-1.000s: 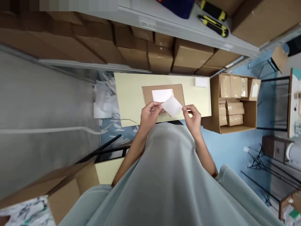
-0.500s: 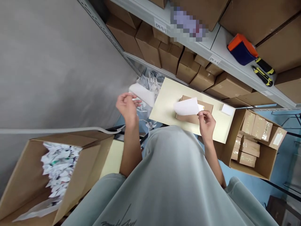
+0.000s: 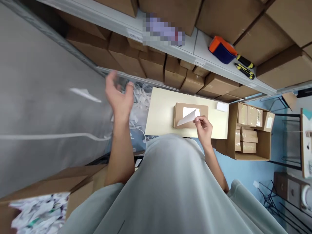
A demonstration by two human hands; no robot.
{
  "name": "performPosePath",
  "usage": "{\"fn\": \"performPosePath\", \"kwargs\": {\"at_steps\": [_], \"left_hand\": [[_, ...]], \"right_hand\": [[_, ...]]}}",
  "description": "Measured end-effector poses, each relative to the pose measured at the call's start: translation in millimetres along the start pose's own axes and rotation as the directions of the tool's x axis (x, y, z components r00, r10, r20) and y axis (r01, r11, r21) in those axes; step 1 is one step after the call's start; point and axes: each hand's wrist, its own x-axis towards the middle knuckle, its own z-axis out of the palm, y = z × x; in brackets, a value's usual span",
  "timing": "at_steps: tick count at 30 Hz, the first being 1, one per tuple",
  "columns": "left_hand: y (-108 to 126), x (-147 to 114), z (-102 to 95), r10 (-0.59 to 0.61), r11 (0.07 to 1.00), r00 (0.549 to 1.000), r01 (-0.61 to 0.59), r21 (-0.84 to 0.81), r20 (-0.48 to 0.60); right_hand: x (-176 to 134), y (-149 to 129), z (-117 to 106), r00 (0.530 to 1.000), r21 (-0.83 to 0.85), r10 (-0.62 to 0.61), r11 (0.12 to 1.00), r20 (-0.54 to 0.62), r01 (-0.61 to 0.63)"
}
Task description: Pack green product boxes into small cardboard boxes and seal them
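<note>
My left hand (image 3: 119,92) is raised at the left, fingers apart and slightly blurred, holding nothing. Left of it, a thin white paper strip (image 3: 85,94) is in the air, apart from the fingers, in front of the grey wall. My right hand (image 3: 204,128) pinches the corner of a curled white paper label (image 3: 187,119) between thumb and fingers. That label hangs over a small brown cardboard box (image 3: 178,113) on the cream table (image 3: 159,112). A white patch with a yellow mark shows on the box top, partly hidden behind the curled label.
A small white stack (image 3: 222,106) sits at the table's right end. Beyond it, an open carton (image 3: 263,152) holds several small taped boxes. Paper scraps (image 3: 142,97) fill a clear bag left of the table. A shelf (image 3: 187,53) above holds cartons and a yellow-black cutter (image 3: 244,71).
My left hand has let go of the white strip, which has flown left, and its fingers have spread. My right hand's label has swung lower over the box. The head view has shifted.
</note>
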Motion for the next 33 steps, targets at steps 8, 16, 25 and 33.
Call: {"fn": "performPosePath", "kwargs": {"at_steps": [8, 16, 25, 33], "left_hand": [[103, -143, 85.8, 0.11, 0.992, 0.855, -0.061, -0.111, 0.506], [101, -168, 121.2, 0.163, 0.986, 0.853, -0.13, -0.102, 0.496], [117, -177, 152.5, 0.058, 0.997, 0.884, -0.075, 0.018, 0.464], [104, -180, 162.1, -0.481, 0.829, 0.765, 0.555, -0.06, 0.428]], "right_hand": [[4, 9, -12, 0.987, 0.109, 0.139, 0.986, -0.084, -0.13], [4, 20, -31, 0.977, 0.159, 0.198, 0.97, -0.083, -0.183], [13, 38, -60, 0.97, 0.264, 0.238, 0.933, 0.057, -0.244], [29, 69, -92, 0.97, 0.136, 0.242, 0.961, 0.019, -0.242]]}}
